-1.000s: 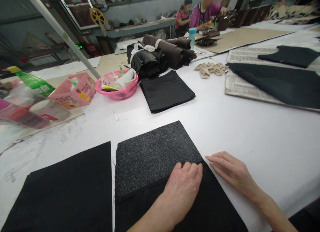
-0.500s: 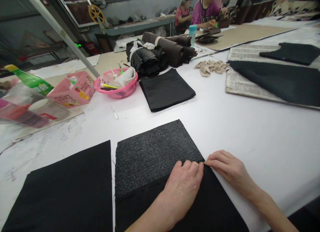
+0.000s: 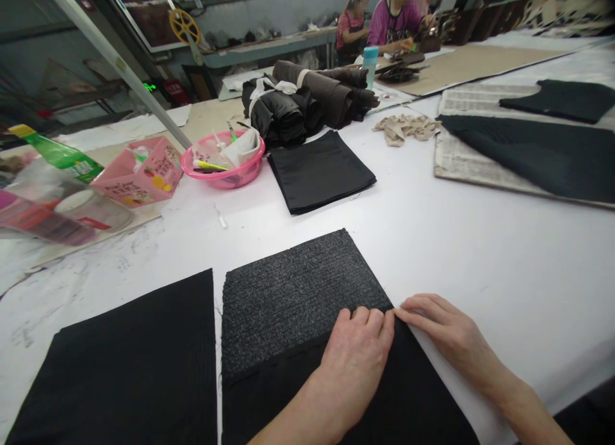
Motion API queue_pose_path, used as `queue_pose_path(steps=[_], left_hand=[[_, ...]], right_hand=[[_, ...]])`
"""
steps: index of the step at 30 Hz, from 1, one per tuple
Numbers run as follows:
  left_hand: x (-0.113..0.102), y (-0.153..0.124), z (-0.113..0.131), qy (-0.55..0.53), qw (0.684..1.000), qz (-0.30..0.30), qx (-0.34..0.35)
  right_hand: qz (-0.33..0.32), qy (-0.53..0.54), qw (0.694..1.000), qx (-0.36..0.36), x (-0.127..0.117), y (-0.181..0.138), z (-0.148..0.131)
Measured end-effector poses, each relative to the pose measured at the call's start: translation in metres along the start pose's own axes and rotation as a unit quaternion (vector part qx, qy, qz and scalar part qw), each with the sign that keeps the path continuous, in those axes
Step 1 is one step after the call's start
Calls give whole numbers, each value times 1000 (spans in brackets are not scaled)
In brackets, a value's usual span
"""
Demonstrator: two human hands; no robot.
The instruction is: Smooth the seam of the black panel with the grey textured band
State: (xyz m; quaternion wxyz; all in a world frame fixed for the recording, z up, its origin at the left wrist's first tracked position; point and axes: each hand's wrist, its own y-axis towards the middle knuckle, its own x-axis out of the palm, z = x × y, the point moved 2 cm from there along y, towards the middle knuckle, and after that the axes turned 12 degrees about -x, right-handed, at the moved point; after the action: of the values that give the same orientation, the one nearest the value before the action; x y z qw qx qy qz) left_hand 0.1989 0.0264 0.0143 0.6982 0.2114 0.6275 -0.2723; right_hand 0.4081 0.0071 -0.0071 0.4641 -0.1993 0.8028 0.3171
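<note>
In front of me lies a dark speckled grey fabric panel (image 3: pixel 288 298), with a smooth black fabric piece (image 3: pixel 262 403) covering its near part. My left hand (image 3: pixel 358 362) rests on the black fabric, fingers curled down and pressed together at its far edge near the right corner. At that same corner my right hand (image 3: pixel 444 333) pinches the fabric edge between thumb and fingers. The two hands' fingertips almost touch. A stack of black fabric (image 3: pixel 134 362) lies on the left, a narrow gap away from the panel.
Farther back are folded black fabric (image 3: pixel 321 169), rolled dark material (image 3: pixel 317 96), a pink basin (image 3: pixel 230 176) of small tools and a pink box (image 3: pixel 144 176). Beige scraps (image 3: pixel 406 130) and a board with black pieces (image 3: pixel 538 153) lie right. Two people work behind.
My right hand has shifted very slightly down and to the right, its fingertips still at the corner. My left hand has barely moved, and the fabric lies as before.
</note>
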Motion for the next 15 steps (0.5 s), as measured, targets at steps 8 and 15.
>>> queue_pose_path(steps=[8,15], left_hand=[[-7,-4,1,-20,1000,11,-11],[-11,-26,-10,-2,999,46,-25]], right_hand=[[40,-53,996,54,11,-7,-14],[33,-116,992,31,26,-11,-11]])
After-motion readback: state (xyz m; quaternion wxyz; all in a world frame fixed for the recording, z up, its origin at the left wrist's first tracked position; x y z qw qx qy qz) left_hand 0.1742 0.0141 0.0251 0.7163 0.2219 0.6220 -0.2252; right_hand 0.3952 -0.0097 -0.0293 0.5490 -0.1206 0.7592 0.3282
